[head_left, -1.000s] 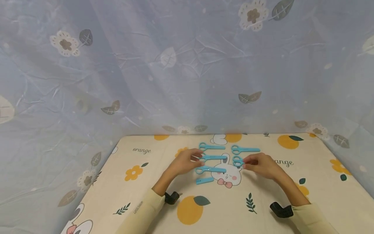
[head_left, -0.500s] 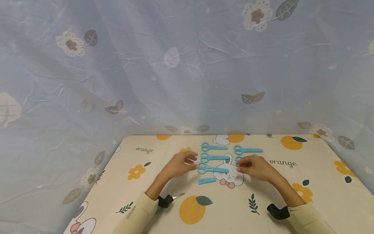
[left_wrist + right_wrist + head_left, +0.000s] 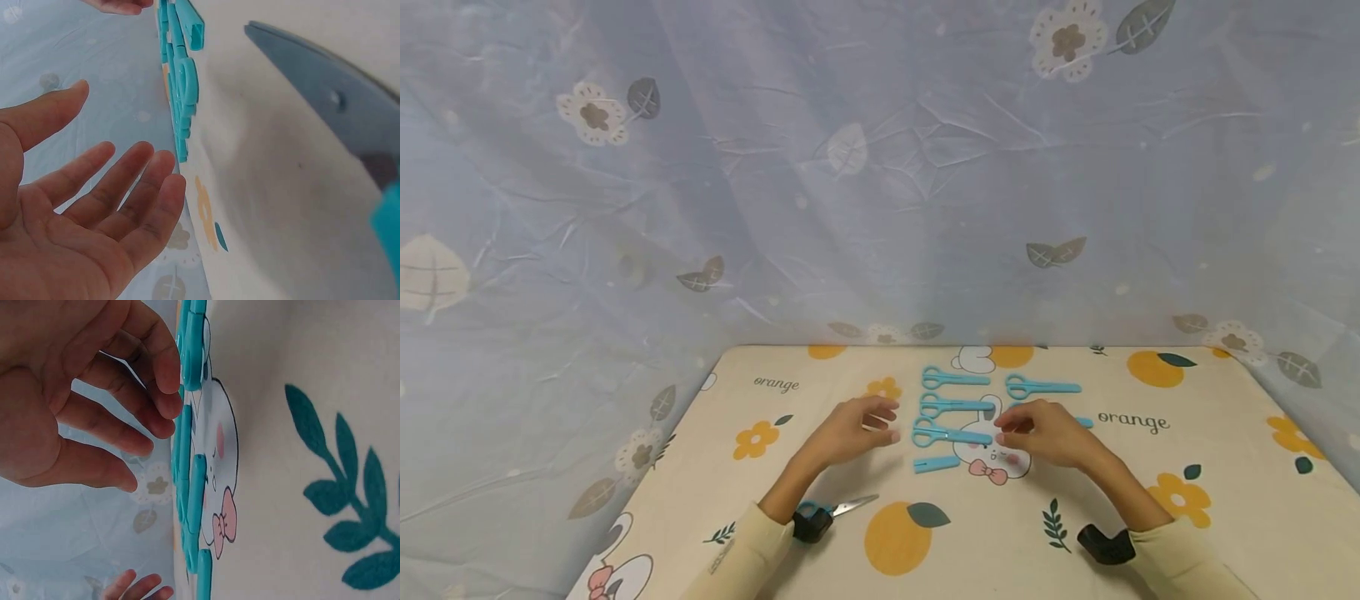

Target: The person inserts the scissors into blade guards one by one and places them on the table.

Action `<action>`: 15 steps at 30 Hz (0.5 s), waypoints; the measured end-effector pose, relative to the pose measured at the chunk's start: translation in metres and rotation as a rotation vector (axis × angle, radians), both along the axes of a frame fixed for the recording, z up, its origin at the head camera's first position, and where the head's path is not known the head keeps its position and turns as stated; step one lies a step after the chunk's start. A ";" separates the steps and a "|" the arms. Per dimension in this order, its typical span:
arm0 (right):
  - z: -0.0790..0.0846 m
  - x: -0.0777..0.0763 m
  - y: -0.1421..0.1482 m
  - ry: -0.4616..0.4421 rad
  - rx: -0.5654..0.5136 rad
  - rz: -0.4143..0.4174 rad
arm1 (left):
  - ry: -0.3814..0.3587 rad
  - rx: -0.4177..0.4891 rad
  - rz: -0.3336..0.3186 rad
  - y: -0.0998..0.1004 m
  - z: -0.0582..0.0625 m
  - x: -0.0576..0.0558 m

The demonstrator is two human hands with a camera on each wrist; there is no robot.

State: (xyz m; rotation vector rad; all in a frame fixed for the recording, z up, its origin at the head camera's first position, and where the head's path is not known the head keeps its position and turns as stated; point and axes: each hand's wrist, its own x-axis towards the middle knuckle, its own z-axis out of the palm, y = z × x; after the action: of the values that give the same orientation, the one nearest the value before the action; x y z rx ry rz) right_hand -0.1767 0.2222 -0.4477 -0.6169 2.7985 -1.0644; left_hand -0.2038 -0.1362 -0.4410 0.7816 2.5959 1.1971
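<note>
My left hand (image 3: 853,429) is held over the cloth with fingers spread and relaxed, just left of a column of blue scissors in blade covers: a back pair (image 3: 962,380), a middle pair (image 3: 958,406) and a front pair (image 3: 951,434). In front of them lies a loose blue blade cover (image 3: 936,464). My right hand (image 3: 1048,433) hovers empty, fingers loosely bent, at the tip end of that column. Behind it, one covered pair (image 3: 1084,422) is mostly hidden; another covered pair (image 3: 1045,387) lies farther back. Uncovered scissors (image 3: 325,94) with bare metal blades lie near my left wrist.
A cream patterned cloth (image 3: 985,550) covers the table. A pale blue floral curtain (image 3: 880,217) hangs along its back and left side. Black wrist cameras, a left one (image 3: 811,527) and a right one (image 3: 1105,546), sit close above the cloth.
My left hand has drawn back to the left from the scissors column, uncovering the bare scissors by the wrist. My right hand has left the small right-hand pair and moved left.
</note>
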 end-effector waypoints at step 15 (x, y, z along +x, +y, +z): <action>-0.003 0.000 -0.015 -0.043 -0.002 0.021 | -0.023 -0.007 0.011 -0.018 -0.003 0.011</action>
State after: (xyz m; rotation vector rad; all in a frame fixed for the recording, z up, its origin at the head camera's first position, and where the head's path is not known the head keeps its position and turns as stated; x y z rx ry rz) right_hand -0.1771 0.2075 -0.4510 -0.6142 2.7489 -1.0636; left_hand -0.1928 -0.1547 -0.4445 0.7492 2.5880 1.1925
